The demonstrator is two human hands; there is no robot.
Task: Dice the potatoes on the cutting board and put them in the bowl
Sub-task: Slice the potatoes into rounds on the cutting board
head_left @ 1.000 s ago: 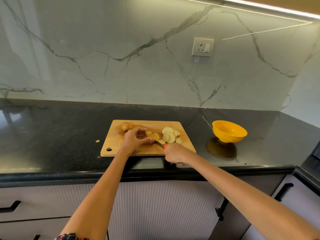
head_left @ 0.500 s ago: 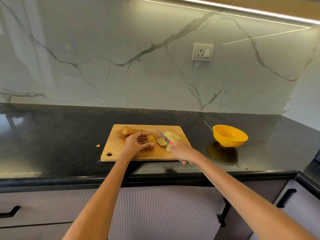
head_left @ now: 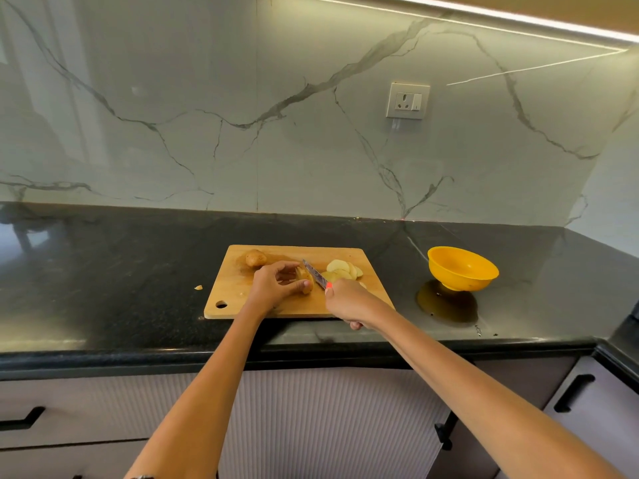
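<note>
Rectangular wooden cutting board point(head_left: 242, 299) near the front edge of the black stone countertop point(head_left: 103, 271). Left hand point(head_left: 273, 286) curled round a partly cut brown-skinned potato piece point(head_left: 306, 276) at the board's middle. Right hand point(head_left: 349, 300) clenched on a red-handled knife point(head_left: 316, 274), blade just beside that piece. Pale round potato slices point(head_left: 342, 269) heaped toward the board's right edge. Whole small brown potato point(head_left: 256, 258) near the back left corner. Round yellow plastic bowl point(head_left: 461, 267) well apart, toward the countertop's right edge.
</note>
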